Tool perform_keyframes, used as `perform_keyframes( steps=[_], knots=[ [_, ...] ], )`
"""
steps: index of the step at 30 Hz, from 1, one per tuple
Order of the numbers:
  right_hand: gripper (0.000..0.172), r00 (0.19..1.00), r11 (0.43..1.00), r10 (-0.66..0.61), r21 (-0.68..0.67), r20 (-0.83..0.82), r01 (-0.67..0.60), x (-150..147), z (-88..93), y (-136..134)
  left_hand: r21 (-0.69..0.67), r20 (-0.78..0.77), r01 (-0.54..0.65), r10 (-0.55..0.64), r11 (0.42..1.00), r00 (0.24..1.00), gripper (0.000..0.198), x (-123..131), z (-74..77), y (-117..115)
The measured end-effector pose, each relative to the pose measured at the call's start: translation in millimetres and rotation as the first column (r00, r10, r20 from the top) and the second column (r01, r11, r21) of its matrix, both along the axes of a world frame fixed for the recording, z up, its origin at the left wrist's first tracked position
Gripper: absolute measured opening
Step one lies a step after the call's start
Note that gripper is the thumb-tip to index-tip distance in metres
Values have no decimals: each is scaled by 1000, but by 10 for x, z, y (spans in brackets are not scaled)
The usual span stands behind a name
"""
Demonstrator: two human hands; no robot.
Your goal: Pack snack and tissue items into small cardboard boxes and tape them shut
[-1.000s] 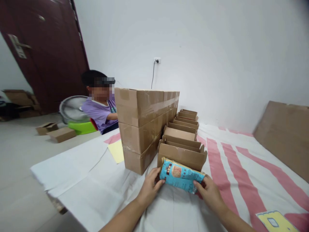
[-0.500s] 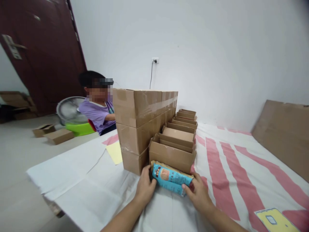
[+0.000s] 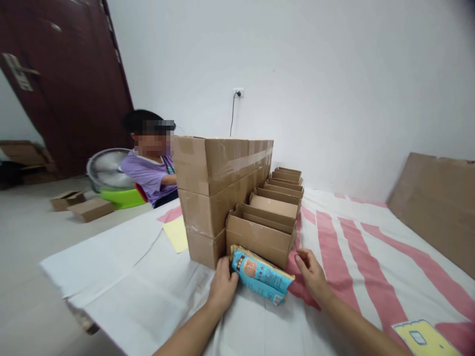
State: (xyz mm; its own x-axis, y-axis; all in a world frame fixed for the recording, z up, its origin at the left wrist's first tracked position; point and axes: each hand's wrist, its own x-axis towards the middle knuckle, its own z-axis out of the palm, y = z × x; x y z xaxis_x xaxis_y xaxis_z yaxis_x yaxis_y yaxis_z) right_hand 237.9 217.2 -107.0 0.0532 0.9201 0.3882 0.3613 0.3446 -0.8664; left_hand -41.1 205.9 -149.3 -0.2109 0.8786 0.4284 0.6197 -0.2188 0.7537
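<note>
A blue biscuit packet (image 3: 261,277) with a gold edge lies on the cloth, its long side close to the front of the nearest open cardboard box (image 3: 260,240). My left hand (image 3: 223,282) is closed at the packet's left end, thumb at its front; its fingertips are partly hidden. Off the packet's right end, my right hand (image 3: 313,274) holds nothing, its thumb and fingers apart. Left of the open box rises a stack of taped cardboard boxes (image 3: 228,170).
More open boxes (image 3: 276,202) run in a row toward the wall. A person in a purple shirt (image 3: 150,178) sits beyond the stack, near a fan (image 3: 107,168). A large cardboard sheet (image 3: 438,207) leans at the right. Striped cloth (image 3: 345,257) covers the table.
My right hand has let go of the packet and moved right. The packet's right end has shifted slightly left and toward me. The nearest open box has slid slightly left.
</note>
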Motion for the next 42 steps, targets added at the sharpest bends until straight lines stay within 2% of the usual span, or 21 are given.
perform_keyframes(
  steps=[4, 7, 8, 10, 13, 16, 21, 27, 31, 36, 42],
  knots=[
    [54, 992, 998, -67, 26, 105, 65, 2, 84, 425, -22, -10, 15, -15, 1000, 1000, 26, -1, 25, -13],
    [59, 943, 993, -114, 68, 313, 98, -17, 322, 661, -33, -17, 18, -19, 999, 1000, 25, -4, 38, -16],
    [60, 904, 989, -144, 75, 404, 124, -25, 425, 712, -32, -18, 18, -19, 999, 1000, 25, -5, 40, -15],
    [60, 771, 980, -191, 71, 608, 187, -43, 631, 777, -22, -18, 13, -14, 1000, 1000, 25, -5, 41, -11],
    [56, 571, 967, -181, 40, 801, 251, -68, 856, 809, -13, -18, 16, -17, 1000, 1000, 26, -6, 40, -10],
    [44, 513, 970, -164, 42, 842, 241, -92, 953, 816, -15, -20, 29, -29, 999, 999, 29, -7, 45, -14],
    [28, 443, 963, -187, 73, 877, 261, -134, 996, 867, -15, -38, 45, -46, 999, 998, 35, -20, 34, -4],
    [26, 411, 958, -211, 104, 887, 268, -138, 992, 926, 48, -33, 86, -85, 995, 996, 49, -57, -91, 65],
    [25, 416, 958, -215, 109, 884, 266, -109, 985, 948, 33, -35, 93, -92, 995, 995, 54, -83, -169, 102],
    [25, 447, 955, -227, 106, 865, 279, -66, 961, 1010, 14, -70, 128, -127, 992, 989, 55, -98, -179, 106],
    [31, 500, 952, -238, 98, 833, 290, -48, 889, 1068, -24, -91, 106, -108, 994, 990, 54, -84, -150, 91]
  ],
)
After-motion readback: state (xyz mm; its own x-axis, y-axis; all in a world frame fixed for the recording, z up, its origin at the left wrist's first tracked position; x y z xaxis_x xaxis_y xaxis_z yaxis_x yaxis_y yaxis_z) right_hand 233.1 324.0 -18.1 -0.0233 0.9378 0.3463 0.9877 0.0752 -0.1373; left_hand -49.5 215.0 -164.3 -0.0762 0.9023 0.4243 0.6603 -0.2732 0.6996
